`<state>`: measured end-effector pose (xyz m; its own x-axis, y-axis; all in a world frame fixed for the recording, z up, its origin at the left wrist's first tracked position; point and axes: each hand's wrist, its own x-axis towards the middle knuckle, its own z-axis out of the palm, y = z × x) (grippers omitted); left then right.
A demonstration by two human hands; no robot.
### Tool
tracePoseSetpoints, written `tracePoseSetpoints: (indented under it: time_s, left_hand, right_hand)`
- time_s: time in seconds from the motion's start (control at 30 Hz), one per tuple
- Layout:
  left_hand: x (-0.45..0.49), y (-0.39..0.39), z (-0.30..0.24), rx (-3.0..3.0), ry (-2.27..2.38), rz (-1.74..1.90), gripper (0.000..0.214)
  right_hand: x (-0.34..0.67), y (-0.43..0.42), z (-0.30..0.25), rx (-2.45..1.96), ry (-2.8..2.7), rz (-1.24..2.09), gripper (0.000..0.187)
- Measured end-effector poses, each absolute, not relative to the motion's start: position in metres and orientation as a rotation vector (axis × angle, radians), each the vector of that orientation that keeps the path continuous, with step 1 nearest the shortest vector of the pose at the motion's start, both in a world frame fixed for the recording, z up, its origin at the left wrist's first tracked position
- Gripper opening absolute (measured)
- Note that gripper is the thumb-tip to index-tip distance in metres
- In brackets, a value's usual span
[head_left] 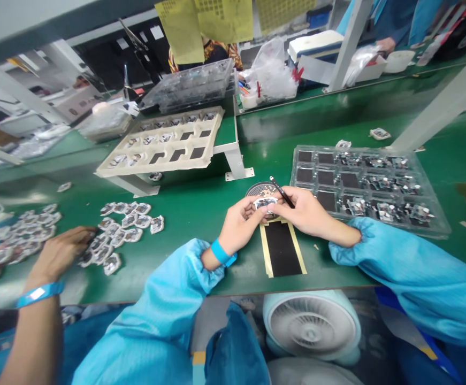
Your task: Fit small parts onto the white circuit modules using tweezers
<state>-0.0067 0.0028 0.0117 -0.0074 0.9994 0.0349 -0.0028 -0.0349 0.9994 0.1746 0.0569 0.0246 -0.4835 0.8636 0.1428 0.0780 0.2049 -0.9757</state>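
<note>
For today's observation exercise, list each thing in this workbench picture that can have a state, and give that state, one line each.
left hand: closed on the small part.
right hand: gripping the black tool.
small part: held above the bench, between both hands.
black tool: held tilted, tip away from the person.
clear tray: partly filled, several left pockets empty.
beige tray: raised on a stand, partly filled.
loose parts: spread on the bench, a co-worker's hand on them.

One head view only: from your head it faces forward and down, close over the green bench [200, 203].
</note>
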Motion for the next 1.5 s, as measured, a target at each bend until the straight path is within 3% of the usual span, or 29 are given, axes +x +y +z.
tracePoseSetpoints:
  time_s: [0.4,0.57,0.67,0.83,1.0,1.37,1.5]
  left_hand:
    - [-0.003,-0.003,0.011,1.259,1.305,1.358,0.032]
    - [-0.007,0.000,0.012,1.639,1.475,1.274,0.017]
    - [-0.007,-0.001,0.014,1.789,1.518,1.254,0.015]
    - [-0.007,-0.002,0.012,1.819,1.536,1.218,0.016]
    - [-0.010,0.001,0.009,1.827,1.529,1.212,0.015]
    - [-0.017,0.007,0.009,1.768,1.563,1.146,0.011]
    - [-0.072,0.044,0.006,1.653,1.938,1.104,0.017]
  right_hand:
    - [0.169,0.057,0.014,-0.802,-1.759,1.371,0.027]
    - [0.184,0.073,0.021,-0.866,-2.044,1.010,0.031]
    - [0.189,0.076,0.024,-0.760,-2.080,0.781,0.019]
    - [0.190,0.077,0.019,-0.481,-2.130,0.622,0.009]
    - [0.193,0.078,0.012,-0.391,-2.199,0.527,0.015]
    - [0.191,0.075,0.019,-0.623,-2.409,0.531,0.018]
    - [0.186,0.088,0.019,-0.950,-2.490,0.336,0.025]
